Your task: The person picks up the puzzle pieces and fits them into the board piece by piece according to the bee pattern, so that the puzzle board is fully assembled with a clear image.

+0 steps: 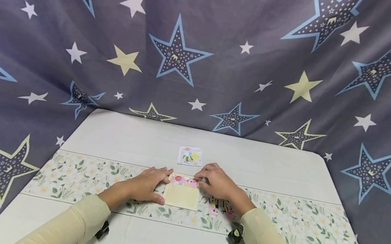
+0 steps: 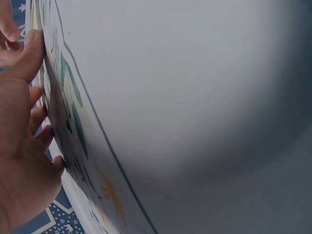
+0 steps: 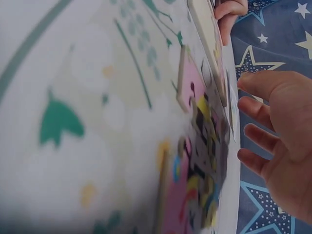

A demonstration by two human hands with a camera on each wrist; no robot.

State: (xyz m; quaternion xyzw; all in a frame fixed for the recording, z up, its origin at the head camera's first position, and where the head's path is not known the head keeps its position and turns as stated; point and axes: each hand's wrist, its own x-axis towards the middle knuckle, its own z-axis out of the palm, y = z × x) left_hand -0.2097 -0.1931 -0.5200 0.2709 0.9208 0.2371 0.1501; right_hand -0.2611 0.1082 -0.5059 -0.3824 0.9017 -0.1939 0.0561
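A pale yellow puzzle board (image 1: 182,197) lies on the floral strip, with pink picture pieces (image 1: 179,180) along its far edge. My left hand (image 1: 149,184) rests at the board's left side, thumb near the front corner and fingers toward the far corner. My right hand (image 1: 217,182) reaches over the far right corner, fingertips at the pink pieces there. In the right wrist view its thumb and fingers are apart, with no piece visible between them. Loose puzzle pieces (image 3: 191,83), pink with black and yellow print, lie to the right of the board, partly under the right forearm.
Behind the board lies a square picture card (image 1: 190,156) with a bee on it. A floral strip (image 1: 95,174) crosses the white table (image 1: 131,137). A dark star-patterned curtain (image 1: 184,94) hangs at the table's far edge and sides.
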